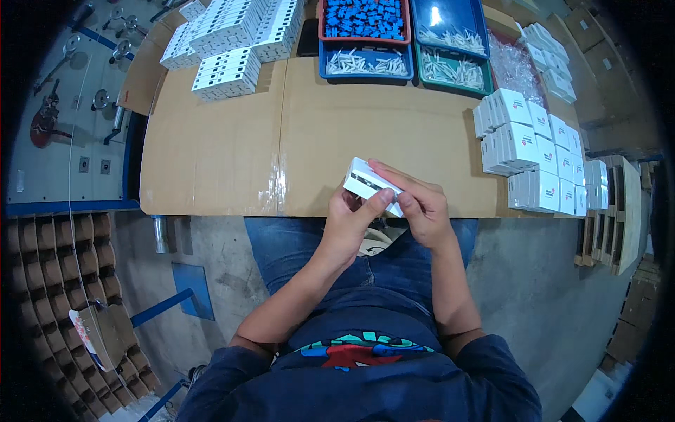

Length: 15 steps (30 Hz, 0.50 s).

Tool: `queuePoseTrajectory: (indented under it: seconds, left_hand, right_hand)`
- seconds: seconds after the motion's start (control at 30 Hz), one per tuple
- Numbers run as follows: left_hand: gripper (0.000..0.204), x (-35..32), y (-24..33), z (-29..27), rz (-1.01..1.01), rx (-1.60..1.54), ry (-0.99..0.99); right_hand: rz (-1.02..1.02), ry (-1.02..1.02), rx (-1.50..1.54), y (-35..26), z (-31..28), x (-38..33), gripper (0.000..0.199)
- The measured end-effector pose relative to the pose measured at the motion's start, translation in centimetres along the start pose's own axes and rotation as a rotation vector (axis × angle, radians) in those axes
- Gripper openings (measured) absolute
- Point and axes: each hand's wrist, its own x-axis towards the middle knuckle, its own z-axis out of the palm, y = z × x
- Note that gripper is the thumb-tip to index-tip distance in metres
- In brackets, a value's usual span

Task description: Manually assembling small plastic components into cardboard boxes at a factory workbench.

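Main risk, in our judgement: the white rectangular housing (360,171) slips. Cause would be uneven pressure in a fingertip-type hold, since we have it angled near the front edge of the cardboard-covered surface (211,155); a slip there could end in the lap (285,246) or on the floor (506,281). Second risk: pressing too hard could shift the dark strip (363,180) along its face. We cannot tell how firmly that strip sits, as our fingers cover part of it.

Position: the housing lies between our hands, touching both. The left hand (351,221) is closed around its left and near side; the right hand (427,211) is closed over its right end. Neither is spread wide.

Well beyond both hands we note a red tray (321,32) of blue plastic pieces (365,17). Stacked white boxes (520,144) stand right of the right hand.
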Motion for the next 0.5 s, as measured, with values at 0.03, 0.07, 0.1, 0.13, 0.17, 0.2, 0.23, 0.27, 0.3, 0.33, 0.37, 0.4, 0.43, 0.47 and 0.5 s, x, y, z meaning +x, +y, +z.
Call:
queuePoseTrajectory:
  seconds: [0.03, 0.07, 0.1, 0.13, 0.17, 0.2, 0.23, 0.27, 0.3, 0.33, 0.37, 0.4, 0.43, 0.47, 0.5]
  left_hand:
    - [0.039, -0.01, -0.06, -0.03, 0.001, 0.008, -0.002]
    - [0.039, 0.00, -0.12, -0.03, -0.001, 0.008, 0.000]
    - [0.038, 0.01, -0.19, -0.02, 0.014, 0.010, -0.002]
    - [0.038, 0.00, -0.25, 0.00, 0.028, 0.011, -0.004]
    - [0.038, 0.04, -0.28, 0.00, 0.027, 0.011, -0.006]
    - [0.038, 0.07, -0.35, -0.02, 0.022, 0.009, -0.002]
    - [0.038, 0.11, -0.38, -0.02, 0.017, 0.006, 0.002]
    - [0.038, 0.12, -0.42, -0.01, 0.016, 0.007, 0.001]
    - [0.038, 0.13, -0.46, 0.01, 0.009, 0.010, 0.007]
    - [0.038, 0.16, -0.46, 0.02, 0.001, 0.013, 0.013]
    - [0.038, 0.15, -0.49, 0.02, 0.000, 0.013, 0.013]
    - [0.038, 0.18, -0.48, 0.02, 0.000, 0.010, 0.018]
    - [0.038, 0.17, -0.48, 0.02, 0.000, 0.007, 0.023]
    - [0.038, 0.15, -0.45, 0.07, -0.001, 0.006, 0.023]
    - [0.038, 0.13, -0.41, 0.18, 0.010, 0.007, 0.025]
  right_hand:
    - [-0.004, 0.004, -0.007, -0.13, 0.04, 0.01, 0.043]
    - [-0.001, 0.004, -0.007, -0.11, 0.06, 0.00, 0.043]
    - [0.000, 0.006, 0.010, -0.09, 0.09, -0.04, 0.043]
    - [0.001, 0.009, 0.027, -0.07, 0.10, -0.09, 0.042]
    - [0.001, 0.011, 0.026, -0.02, 0.08, -0.11, 0.042]
    - [0.011, 0.016, 0.029, 0.08, 0.08, -0.19, 0.042]
    - [0.021, 0.021, 0.032, 0.14, 0.07, -0.25, 0.042]
    - [0.021, 0.022, 0.031, 0.19, 0.09, -0.31, 0.042]
    - [0.037, 0.024, 0.048, 0.23, 0.10, -0.35, 0.043]
    - [0.052, 0.026, 0.065, 0.25, 0.10, -0.36, 0.044]
    - [0.054, 0.027, 0.065, 0.26, 0.12, -0.38, 0.044]
    - [0.048, 0.026, 0.063, 0.29, 0.15, -0.33, 0.044]
    - [0.043, 0.024, 0.062, 0.32, 0.18, -0.31, 0.045]
    - [0.044, 0.023, 0.062, 0.39, 0.18, -0.31, 0.045]
    - [0.036, 0.025, 0.062, 0.51, 0.19, -0.34, 0.045]
